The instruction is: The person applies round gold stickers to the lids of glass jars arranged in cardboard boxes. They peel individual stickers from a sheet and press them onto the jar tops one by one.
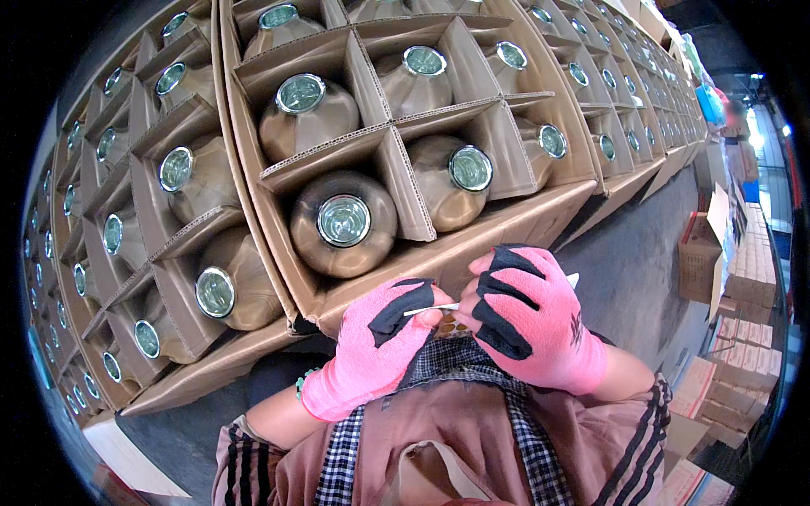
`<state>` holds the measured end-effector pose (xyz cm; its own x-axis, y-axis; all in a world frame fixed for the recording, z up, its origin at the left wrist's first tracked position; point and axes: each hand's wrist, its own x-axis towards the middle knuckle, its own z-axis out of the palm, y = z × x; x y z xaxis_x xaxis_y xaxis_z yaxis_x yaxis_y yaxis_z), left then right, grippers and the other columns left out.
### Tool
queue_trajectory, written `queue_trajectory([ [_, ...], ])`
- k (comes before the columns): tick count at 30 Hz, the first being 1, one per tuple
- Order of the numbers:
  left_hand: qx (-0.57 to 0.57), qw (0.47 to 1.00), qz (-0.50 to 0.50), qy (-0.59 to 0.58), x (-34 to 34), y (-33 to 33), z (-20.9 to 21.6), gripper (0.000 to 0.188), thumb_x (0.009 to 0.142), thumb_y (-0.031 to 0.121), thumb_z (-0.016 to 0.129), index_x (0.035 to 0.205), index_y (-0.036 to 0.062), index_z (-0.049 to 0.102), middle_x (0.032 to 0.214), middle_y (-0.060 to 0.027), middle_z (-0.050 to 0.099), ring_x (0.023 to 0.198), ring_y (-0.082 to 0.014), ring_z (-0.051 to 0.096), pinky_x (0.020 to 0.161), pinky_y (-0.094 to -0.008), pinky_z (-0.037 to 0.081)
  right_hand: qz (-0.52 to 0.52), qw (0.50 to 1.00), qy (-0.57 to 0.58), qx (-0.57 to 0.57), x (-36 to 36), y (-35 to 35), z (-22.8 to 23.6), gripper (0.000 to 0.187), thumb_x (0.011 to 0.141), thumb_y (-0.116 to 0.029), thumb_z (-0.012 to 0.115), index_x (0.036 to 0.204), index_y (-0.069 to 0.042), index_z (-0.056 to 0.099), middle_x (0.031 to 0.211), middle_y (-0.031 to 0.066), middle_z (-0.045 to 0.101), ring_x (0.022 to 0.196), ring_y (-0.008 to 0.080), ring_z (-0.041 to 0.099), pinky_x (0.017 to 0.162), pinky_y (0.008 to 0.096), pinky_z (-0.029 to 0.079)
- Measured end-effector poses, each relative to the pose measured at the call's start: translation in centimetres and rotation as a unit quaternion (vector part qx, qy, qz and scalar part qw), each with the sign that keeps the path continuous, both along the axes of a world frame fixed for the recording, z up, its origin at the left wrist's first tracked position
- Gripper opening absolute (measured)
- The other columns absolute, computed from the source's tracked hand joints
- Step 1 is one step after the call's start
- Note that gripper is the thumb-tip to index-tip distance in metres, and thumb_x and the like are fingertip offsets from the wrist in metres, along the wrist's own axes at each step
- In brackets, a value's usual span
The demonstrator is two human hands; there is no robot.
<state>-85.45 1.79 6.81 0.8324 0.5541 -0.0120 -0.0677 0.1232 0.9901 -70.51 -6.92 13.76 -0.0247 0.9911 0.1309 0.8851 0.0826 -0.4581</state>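
Note:
Both my hands wear pink gloves with black finger parts, the fingertips bare. My left hand (375, 346) is closed, pinching one end of a thin white strip (430, 309) between thumb and fingers. My right hand (531, 319) is closed too, its curled fingers on the strip's other end. A small white tip (574, 280) sticks out behind the right hand. Just beyond my hands stands an open cardboard box (456, 244) with cardboard dividers. Round glass bottles sit upright in its cells, the nearest glass bottle (344, 221) at the front left corner. Neither hand touches the bottles.
Another divided box (194, 358) of glass bottles adjoins on the left, with more boxes (629, 181) stretching away at right. An open carton (700, 253) and stacked brown cartons (751, 270) stand on the grey floor (629, 278) at far right. My checked apron (460, 363) is close below my hands.

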Motion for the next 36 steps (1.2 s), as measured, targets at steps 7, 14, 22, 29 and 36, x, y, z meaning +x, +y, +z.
queue_trajectory([
  [7,-0.184,0.983,0.001,0.017,0.2,-0.2,0.0,0.019,0.082,0.016,0.055,0.088,-0.0012,0.058,0.08,-0.005,0.056,0.075,-0.0114,0.051,0.069,-0.0232,0.041,0.005,1.0,-0.012,0.003,-0.1,0.1,0.0,0.023,0.053,-0.003,0.065,0.073,-0.004,0.054,0.08,0.0063,0.057,0.088,0.0271,0.053,0.076,0.0371,0.041],
  [14,-0.192,0.979,-0.011,0.063,0.3,-0.3,-0.6,0.017,0.082,0.013,0.053,0.085,-0.0029,0.057,0.08,-0.0028,0.054,0.074,-0.0078,0.048,0.068,-0.0209,0.039,-0.255,0.965,0.064,0.013,12.5,1.2,0.4,0.016,0.066,-0.008,0.063,0.079,-0.001,0.056,0.109,0.0117,0.053,0.1,0.0282,0.049,0.087,0.0347,0.036],
  [22,-0.156,0.984,-0.039,0.077,0.6,-0.7,-1.5,0.016,0.081,0.012,0.054,0.087,-0.002,0.059,0.081,-0.0047,0.056,0.075,-0.0095,0.05,0.07,-0.0225,0.041,-0.089,0.947,-0.262,-0.163,16.4,2.5,-5.6,0.014,0.065,-0.015,0.063,0.077,-0.009,0.06,0.128,0.0117,0.036,0.116,0.0357,0.031,0.095,0.0447,0.027],
  [29,-0.166,0.982,-0.031,0.08,0.7,-0.9,-1.5,0.017,0.081,0.014,0.055,0.087,-0.002,0.058,0.08,-0.0042,0.055,0.074,-0.0088,0.05,0.068,-0.0222,0.04,-0.031,0.913,-0.386,-0.131,17.0,2.7,-7.3,0.02,0.056,-0.009,0.065,0.075,-0.006,0.059,0.128,0.0127,0.035,0.118,0.0352,0.03,0.097,0.0461,0.026],
  [36,-0.174,0.982,-0.028,0.063,0.8,-1.0,-0.9,0.017,0.081,0.014,0.055,0.086,-0.0023,0.057,0.078,-0.0038,0.054,0.074,-0.0088,0.049,0.068,-0.0219,0.04,-0.092,0.906,-0.411,-0.028,16.6,1.7,-5.5,0.025,0.058,-0.008,0.062,0.082,-0.007,0.055,0.121,0.0108,0.042,0.114,0.0317,0.035,0.093,0.0482,0.028],
])
